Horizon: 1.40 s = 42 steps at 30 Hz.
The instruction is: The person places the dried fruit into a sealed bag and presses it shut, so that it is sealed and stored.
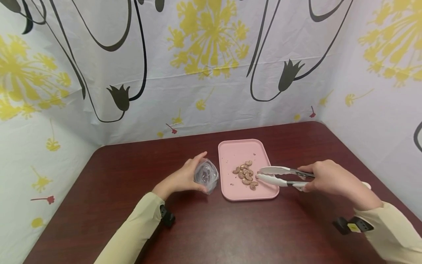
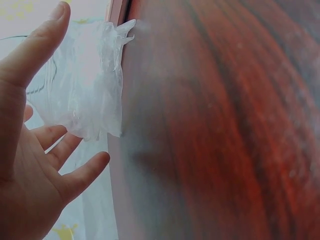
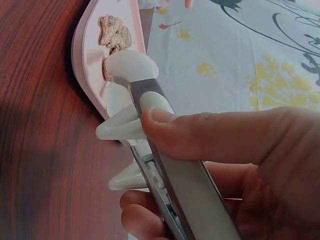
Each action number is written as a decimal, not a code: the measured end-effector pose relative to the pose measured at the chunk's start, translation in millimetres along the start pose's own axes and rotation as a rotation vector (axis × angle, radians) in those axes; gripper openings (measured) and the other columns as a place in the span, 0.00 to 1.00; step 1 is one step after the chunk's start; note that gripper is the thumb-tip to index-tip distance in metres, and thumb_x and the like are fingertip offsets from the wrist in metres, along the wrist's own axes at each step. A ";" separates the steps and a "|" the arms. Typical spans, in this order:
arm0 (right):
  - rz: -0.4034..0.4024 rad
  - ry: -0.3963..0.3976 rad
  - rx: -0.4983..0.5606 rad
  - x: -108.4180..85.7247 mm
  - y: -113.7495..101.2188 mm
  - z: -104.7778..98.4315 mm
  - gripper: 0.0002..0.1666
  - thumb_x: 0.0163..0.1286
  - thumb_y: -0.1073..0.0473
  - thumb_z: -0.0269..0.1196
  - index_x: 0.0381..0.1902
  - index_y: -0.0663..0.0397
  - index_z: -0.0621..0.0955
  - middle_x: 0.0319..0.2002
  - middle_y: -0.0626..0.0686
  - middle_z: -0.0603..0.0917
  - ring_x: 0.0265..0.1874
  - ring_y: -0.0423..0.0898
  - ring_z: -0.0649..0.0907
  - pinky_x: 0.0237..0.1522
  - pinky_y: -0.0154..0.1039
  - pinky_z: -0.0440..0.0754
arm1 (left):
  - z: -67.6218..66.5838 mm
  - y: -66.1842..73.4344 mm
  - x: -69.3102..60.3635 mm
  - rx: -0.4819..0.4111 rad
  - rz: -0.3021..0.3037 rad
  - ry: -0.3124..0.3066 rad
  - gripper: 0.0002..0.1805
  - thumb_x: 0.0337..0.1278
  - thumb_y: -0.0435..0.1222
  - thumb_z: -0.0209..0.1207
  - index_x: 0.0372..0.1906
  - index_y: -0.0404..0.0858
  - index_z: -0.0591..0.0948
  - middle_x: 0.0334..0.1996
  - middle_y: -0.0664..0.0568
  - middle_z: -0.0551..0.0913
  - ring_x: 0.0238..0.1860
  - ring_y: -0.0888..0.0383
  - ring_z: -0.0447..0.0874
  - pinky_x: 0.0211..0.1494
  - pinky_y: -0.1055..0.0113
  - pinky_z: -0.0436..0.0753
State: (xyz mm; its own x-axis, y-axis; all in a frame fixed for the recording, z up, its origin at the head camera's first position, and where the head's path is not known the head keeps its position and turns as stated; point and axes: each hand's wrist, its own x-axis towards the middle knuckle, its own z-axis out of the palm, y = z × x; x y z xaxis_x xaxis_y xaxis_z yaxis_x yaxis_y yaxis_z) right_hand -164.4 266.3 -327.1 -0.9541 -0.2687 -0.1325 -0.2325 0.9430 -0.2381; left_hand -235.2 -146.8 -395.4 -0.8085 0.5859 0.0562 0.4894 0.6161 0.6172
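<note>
My left hand (image 1: 181, 178) holds a clear plastic bag (image 1: 206, 176) just left of the pink tray (image 1: 227, 146), thumb on the near side and fingers around the far side. In the left wrist view the crumpled bag (image 2: 92, 85) lies between the thumb and the fingers. My right hand (image 1: 333, 179) grips a pair of white-tipped tongs (image 1: 280, 171), whose heads reach over the tray's right side. Several cashews (image 1: 245, 175) lie heaped on the tray. One cashew (image 3: 106, 67) shows at the tongs' tip in the right wrist view; I cannot tell whether it is pinched.
Tray and hands are over a dark reddish-brown table (image 1: 237, 231). A patterned white cloth (image 1: 204, 102) rises behind the table and along both sides. A few small crumbs (image 1: 232, 184) lie on the tray around the nuts.
</note>
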 end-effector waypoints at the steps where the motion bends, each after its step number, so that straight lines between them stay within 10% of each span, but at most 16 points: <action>1: 0.002 0.001 -0.002 0.2 -0.8 -0.1 0.36 0.45 0.49 0.73 0.53 0.60 0.82 0.23 0.43 0.80 0.26 0.44 0.73 0.28 0.38 0.68 | 0.1 -0.1 0.1 0.000 -0.001 0.001 0.67 0.28 0.46 0.79 0.76 0.49 0.47 0.68 0.51 0.67 0.65 0.52 0.62 0.65 0.53 0.69; 42: -0.027 0.031 0.005 4.6 -1.4 -0.9 0.31 0.47 0.51 0.72 0.50 0.58 0.83 0.19 0.42 0.79 0.25 0.44 0.72 0.27 0.38 0.67 | 1.0 1.4 -0.3 0.010 -0.015 -0.009 0.67 0.29 0.46 0.79 0.76 0.48 0.47 0.68 0.50 0.66 0.64 0.52 0.62 0.64 0.54 0.70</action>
State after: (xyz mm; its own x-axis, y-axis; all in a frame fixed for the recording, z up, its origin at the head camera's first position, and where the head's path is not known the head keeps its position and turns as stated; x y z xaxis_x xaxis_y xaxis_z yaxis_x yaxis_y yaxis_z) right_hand -168.6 263.9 -326.5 -0.9528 -0.2879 -0.0963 -0.2576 0.9345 -0.2456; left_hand -233.9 -145.6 -395.3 -0.8128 0.5811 0.0393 0.4801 0.6302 0.6103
